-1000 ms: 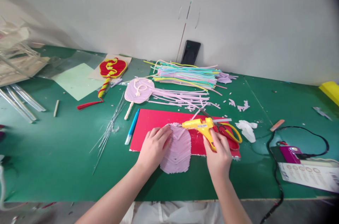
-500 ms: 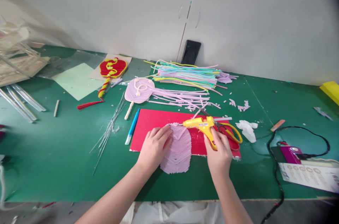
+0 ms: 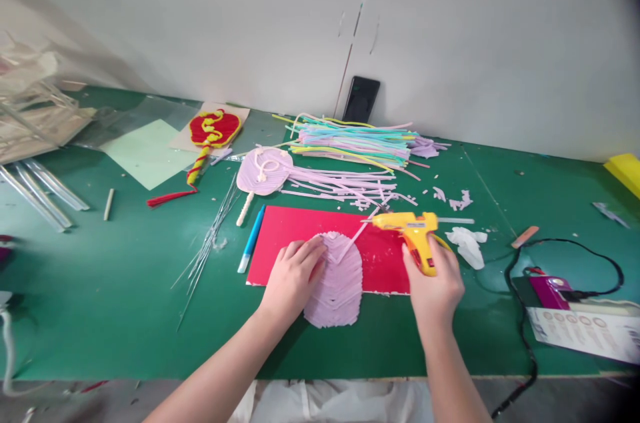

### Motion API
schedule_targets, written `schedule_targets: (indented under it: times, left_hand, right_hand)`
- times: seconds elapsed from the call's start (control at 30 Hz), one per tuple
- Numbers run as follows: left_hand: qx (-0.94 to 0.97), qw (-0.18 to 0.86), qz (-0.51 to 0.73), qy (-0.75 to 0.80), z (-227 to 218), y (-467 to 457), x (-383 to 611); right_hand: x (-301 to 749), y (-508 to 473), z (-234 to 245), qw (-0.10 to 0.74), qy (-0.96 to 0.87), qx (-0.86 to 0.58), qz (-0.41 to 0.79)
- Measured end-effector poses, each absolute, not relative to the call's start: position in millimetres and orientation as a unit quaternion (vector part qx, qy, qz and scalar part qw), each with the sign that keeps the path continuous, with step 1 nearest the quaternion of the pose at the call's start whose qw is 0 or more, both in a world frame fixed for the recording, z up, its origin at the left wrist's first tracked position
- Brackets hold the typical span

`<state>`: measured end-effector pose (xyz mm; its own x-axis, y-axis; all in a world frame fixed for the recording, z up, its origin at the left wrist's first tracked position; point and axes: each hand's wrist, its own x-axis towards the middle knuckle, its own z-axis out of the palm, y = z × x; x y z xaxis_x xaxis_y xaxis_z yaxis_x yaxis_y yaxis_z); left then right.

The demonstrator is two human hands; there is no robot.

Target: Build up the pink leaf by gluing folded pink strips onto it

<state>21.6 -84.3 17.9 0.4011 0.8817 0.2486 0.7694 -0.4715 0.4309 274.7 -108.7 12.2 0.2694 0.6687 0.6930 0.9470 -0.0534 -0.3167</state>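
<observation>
Moved right since a second ago, the yellow glue gun (image 3: 411, 228) (nozzle pointing left) sits clenched in the right grip (image 3: 434, 284), clear of the purple fan piece (image 3: 343, 286). Left grip (image 3: 293, 279), released flat, presses that piece onto the red sheet (image 3: 295, 229).

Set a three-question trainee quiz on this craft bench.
1. True or false: the left hand rests on the lilac oval piece.
2. What does the right hand grip? A) a hammer B) a yellow glue gun C) a paintbrush
3. Fill in: the lilac oval piece lies partly on a ___ sheet.
Key: 1 true; 2 B; 3 red.
</observation>
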Motion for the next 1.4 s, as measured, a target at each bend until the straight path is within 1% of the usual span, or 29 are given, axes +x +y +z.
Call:
schedule_targets:
  times: [0.13,0.27,0.37,0.43,0.53,0.57,0.63,0.7,0.8,0.9,1.0,1.07,1.13,1.2,1.3,1.4]
  left_hand:
    - [0.824,0.137,0.225,0.502,18.7,-83.9,21.3]
    - [0.814,0.151,0.228,0.513,19.2,-84.6,21.5]
    - [0.802,0.15,0.246,0.523,18.3,-85.0,21.5]
    - [0.79,0.141,0.267,0.533,17.5,-84.8,21.1]
    - [0.771,0.13,0.287,0.554,16.5,-84.2,19.8]
    - [0.765,0.131,0.289,0.56,16.3,-83.9,19.3]
    - [0.758,0.135,0.288,0.569,16.4,-83.4,18.3]
    - [0.755,0.139,0.287,0.572,17.1,-83.1,17.5]
    - [0.76,0.154,0.281,0.565,19.9,-83.7,17.3]
    - [0.779,0.193,0.254,0.54,24.7,-85.0,19.4]
    - [0.79,0.225,0.223,0.525,30.1,-85.0,23.2]
    - [0.786,0.238,0.219,0.527,33.3,-83.6,25.4]
    - [0.776,0.254,0.227,0.531,36.0,-81.7,26.9]
    - [0.765,0.277,0.235,0.532,38.0,-80.0,27.4]
    - [0.743,0.311,0.247,0.538,39.8,-79.8,25.6]
    - [0.725,0.34,0.27,0.535,42.0,-82.9,20.1]
  right_hand:
    - [325.3,-97.4,16.5,0.354,-0.509,-0.763,-0.181]
    - [372.9,-88.9,11.6,0.284,-0.462,-0.827,-0.147]
    - [388.2,-85.5,6.5,0.244,-0.48,-0.832,-0.13]
    - [386.0,-83.7,7.4,0.243,-0.498,-0.818,-0.152]
    - [364.7,-80.3,17.7,0.298,-0.537,-0.767,-0.186]
    - [353.4,-78.9,22.3,0.325,-0.568,-0.739,-0.162]
    - [327.1,-75.8,30.5,0.359,-0.627,-0.689,-0.052]
    - [299.7,-72.7,35.2,0.353,-0.665,-0.655,0.054]
    - [267.4,-67.4,35.0,0.31,-0.739,-0.578,0.152]
    - [252.4,-60.9,30.6,0.257,-0.787,-0.529,0.188]
    - [248.8,-54.3,28.2,0.211,-0.806,-0.521,0.187]
    - [247.9,-51.6,29.7,0.197,-0.815,-0.512,0.187]
    - [246.1,-51.2,33.4,0.201,-0.82,-0.501,0.19]
    - [243.4,-53.2,38.7,0.223,-0.82,-0.489,0.197]
    - [238.7,-59.3,46.8,0.27,-0.815,-0.475,0.195]
    - [234.2,-66.8,54.1,0.323,-0.812,-0.459,0.162]
